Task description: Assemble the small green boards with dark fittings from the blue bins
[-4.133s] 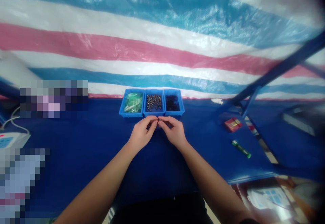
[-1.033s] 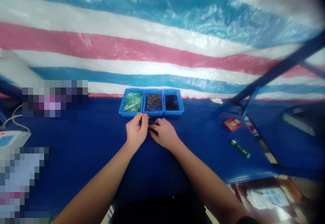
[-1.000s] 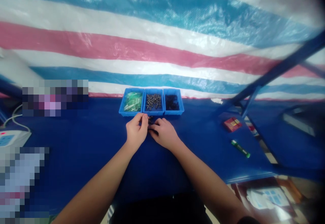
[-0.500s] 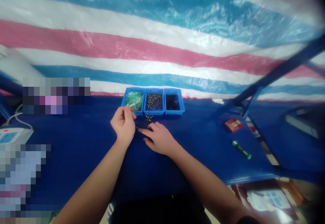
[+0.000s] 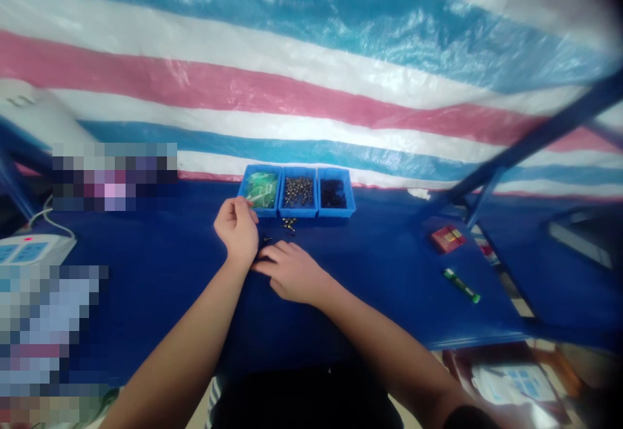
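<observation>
Three small blue bins stand in a row at the back of the blue table (image 5: 370,267): the left bin (image 5: 261,191) holds clear green bags, the middle bin (image 5: 298,191) small metal parts, the right bin (image 5: 335,193) dark parts. A few loose metal parts (image 5: 288,224) lie in front of the middle bin. My left hand (image 5: 237,229) hovers just before the left bin, its fingers curled together; whatever it pinches is too small to make out. My right hand (image 5: 291,272) lies on the table next to the left wrist, fingers stretched out flat.
A red box (image 5: 446,238) and a green marker (image 5: 461,285) lie at the right of the table. A white power strip (image 5: 29,248) with a cable sits at the left. A striped tarp hangs behind, and a blue metal frame (image 5: 525,140) slants at the right.
My left hand has moved left from the middle bin to the front of the left bin. My right hand has slid back toward me and flattened. The loose metal parts now lie uncovered.
</observation>
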`<action>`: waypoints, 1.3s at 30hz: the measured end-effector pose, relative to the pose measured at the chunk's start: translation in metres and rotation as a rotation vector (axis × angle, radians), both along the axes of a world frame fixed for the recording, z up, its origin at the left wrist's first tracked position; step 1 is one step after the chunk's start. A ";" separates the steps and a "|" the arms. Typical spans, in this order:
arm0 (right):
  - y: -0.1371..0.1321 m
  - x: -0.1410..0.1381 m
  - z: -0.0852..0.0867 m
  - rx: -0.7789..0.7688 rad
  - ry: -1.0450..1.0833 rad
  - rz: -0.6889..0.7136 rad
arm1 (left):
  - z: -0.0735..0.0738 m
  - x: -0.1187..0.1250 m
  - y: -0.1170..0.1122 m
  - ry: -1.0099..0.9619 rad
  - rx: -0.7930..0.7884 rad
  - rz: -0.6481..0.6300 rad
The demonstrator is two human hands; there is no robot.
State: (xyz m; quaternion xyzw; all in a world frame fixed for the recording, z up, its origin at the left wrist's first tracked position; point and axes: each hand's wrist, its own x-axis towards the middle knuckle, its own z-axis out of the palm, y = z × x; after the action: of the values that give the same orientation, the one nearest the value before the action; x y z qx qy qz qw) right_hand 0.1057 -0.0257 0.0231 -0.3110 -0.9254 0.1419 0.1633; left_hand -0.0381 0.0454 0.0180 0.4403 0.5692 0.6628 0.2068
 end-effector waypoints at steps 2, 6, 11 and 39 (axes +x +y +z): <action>-0.008 -0.001 0.005 -0.073 0.027 0.155 | 0.001 -0.004 0.002 -0.002 0.020 0.037; -0.024 -0.002 0.004 -0.106 0.031 0.227 | 0.002 -0.007 0.001 -0.022 0.040 0.026; -0.012 -0.003 -0.013 -0.080 0.054 0.238 | 0.001 -0.003 -0.004 0.028 -0.002 -0.006; 0.041 0.053 -0.028 -0.450 0.889 -0.517 | -0.008 0.024 -0.029 0.625 -0.092 -0.650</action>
State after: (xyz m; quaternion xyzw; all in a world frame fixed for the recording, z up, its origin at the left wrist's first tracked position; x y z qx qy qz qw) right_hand 0.1584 0.0157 -0.0049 -0.4652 -0.6081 0.4086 0.4967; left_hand -0.0140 0.0168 0.0098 0.7654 0.4655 0.3728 0.2419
